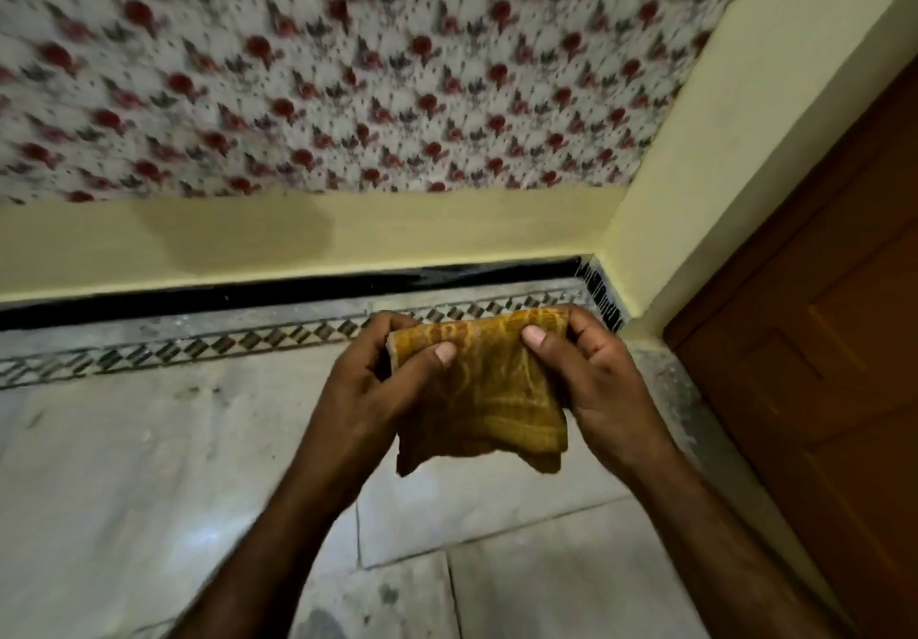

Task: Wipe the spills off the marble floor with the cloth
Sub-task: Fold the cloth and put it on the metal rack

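A folded mustard-yellow patterned cloth (489, 390) hangs in the air above the marble floor (124, 479). My left hand (372, 385) grips its upper left corner and my right hand (596, 375) grips its upper right corner, thumbs pressed on the front. The cloth's lower edge dangles free between my wrists. Small dark smudges (198, 392) mark the pale marble near the patterned border, and a darker stain (323, 623) shows near the bottom edge of the view.
A tiled border strip (198, 345) and black skirting (248, 290) run along the yellow wall (347, 236). A red-flowered fabric (347, 67) hangs above. A brown wooden door (819, 340) stands at the right, past a wall corner.
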A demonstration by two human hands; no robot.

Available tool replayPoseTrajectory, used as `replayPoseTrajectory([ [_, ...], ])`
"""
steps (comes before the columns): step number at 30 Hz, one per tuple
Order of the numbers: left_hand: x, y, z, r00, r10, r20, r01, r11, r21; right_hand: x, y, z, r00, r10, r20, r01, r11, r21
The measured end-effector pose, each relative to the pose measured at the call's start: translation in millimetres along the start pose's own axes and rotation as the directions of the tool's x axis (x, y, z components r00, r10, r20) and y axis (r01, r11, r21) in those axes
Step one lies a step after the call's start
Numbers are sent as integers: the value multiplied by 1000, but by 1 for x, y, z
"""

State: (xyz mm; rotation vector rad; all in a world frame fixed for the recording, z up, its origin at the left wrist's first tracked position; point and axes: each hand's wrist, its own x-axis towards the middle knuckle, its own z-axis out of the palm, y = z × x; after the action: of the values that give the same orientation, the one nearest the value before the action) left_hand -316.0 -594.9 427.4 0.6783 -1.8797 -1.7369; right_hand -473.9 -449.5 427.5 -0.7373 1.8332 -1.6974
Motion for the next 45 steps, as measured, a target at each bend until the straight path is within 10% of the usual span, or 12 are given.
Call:
replayPoseTrajectory([
  [10, -16, 267, -34, 956, -289, 59, 290, 889, -354, -23, -255, 21, 994, -35, -100, 36, 999, 9],
  [21, -42, 503, -38, 979, -65, 196, 133, 923, -361, -79, -491, -28, 960, 180, 216, -274, 769, 577],
  [29, -74, 546, -7, 956, -90, 278, 145, 972, -183, -109, -533, -67, 988, 132, -74, -83, 883, 462],
  [45, -128, 567, 29, 950, -122, 287, 169, 975, -147, -174, -540, -132, 991, 36, 131, -77, 943, 325],
])
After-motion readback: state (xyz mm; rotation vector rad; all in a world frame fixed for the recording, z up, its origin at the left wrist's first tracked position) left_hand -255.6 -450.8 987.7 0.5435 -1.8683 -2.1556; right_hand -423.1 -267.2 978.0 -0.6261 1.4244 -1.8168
